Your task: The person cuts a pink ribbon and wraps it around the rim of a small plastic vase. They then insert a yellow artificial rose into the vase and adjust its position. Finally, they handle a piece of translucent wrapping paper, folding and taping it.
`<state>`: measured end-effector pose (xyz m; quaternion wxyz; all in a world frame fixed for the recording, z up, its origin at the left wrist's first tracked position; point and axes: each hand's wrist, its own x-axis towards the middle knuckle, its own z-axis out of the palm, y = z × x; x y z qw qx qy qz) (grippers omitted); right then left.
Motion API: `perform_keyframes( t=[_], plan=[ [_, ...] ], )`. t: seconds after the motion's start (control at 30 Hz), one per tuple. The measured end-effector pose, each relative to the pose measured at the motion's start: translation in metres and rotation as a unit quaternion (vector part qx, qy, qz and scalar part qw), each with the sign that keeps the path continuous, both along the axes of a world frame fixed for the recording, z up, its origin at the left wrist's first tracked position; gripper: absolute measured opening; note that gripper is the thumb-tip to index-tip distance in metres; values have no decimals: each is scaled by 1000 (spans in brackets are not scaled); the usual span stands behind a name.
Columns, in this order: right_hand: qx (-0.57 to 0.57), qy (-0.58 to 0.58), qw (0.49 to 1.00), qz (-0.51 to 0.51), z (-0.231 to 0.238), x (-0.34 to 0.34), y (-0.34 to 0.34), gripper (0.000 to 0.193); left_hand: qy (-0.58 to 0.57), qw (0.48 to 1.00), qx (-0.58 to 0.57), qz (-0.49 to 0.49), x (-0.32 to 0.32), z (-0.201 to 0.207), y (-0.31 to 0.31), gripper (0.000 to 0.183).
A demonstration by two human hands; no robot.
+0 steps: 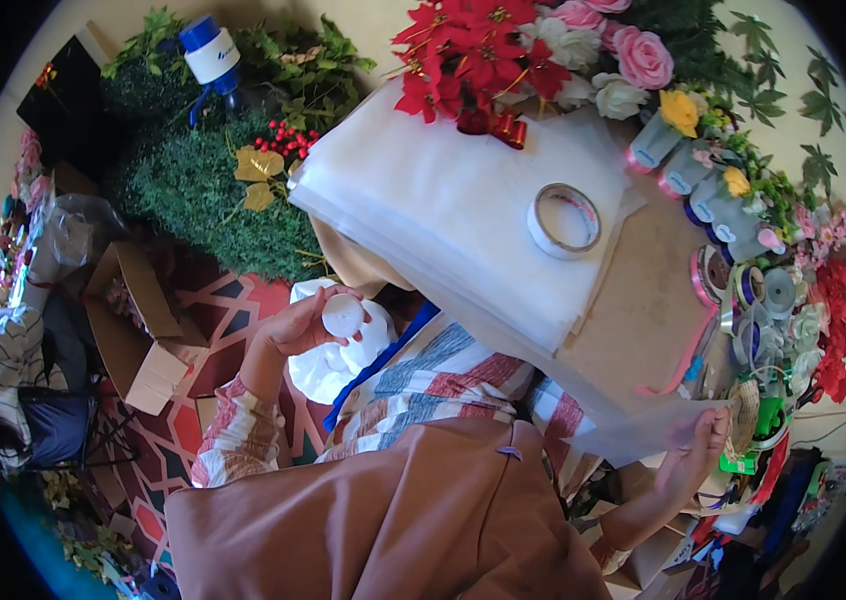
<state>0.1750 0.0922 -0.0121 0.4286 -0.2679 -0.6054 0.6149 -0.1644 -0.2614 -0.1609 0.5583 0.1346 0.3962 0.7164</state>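
My left hand [298, 323] is held out over the left side of my lap. Its fingers are closed round a small white disc [343, 315], whose exact kind I cannot make out. Just below and behind that hand lies a white plastic bag [368, 345]. On the right, my right hand [700, 447] pinches the edge of a thin translucent sheet [633, 430]. This sheet hangs at the near right side of the table. A stack of similar translucent white sheets [423, 170] covers much of the tabletop, and a roll of clear tape [540, 222] lies on it.
Red artificial poinsettias [488, 55] and pink roses stand at the table's far side. Ribbon spools [743, 285] and small flower pots [658, 140] line the right. Leafy greenery [213, 190] fills the far left. An open cardboard box [138, 330] sits on the patterned floor.
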Motion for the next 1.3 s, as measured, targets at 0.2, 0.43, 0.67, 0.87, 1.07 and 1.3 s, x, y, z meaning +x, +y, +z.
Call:
perform_keyframes(
  t=[0.2, 0.43, 0.67, 0.87, 1.07, 1.3],
  plan=[
    [67, -26, 996, 46, 15, -16, -12, 11, -19, 986, 95, -136, 35, 90, 75, 62],
    [144, -57, 986, 62, 47, -27, -29, 14, 182, 967, 176, -33, 83, 139, 157, 47],
    [107, -59, 986, 113, 49, -30, -31, 11, 253, 943, 217, -10, 105, 152, 200, 43],
    [162, -99, 972, 137, 54, -43, -33, 8, 291, 927, 234, -28, 109, 153, 210, 41],
    [178, -146, 955, 186, 68, -54, -35, 8, 220, 955, 194, -43, 114, 163, 207, 44],
    [175, -169, 941, 234, 63, -64, -28, 12, 183, 968, 161, -56, 115, 158, 207, 45]
  ],
)
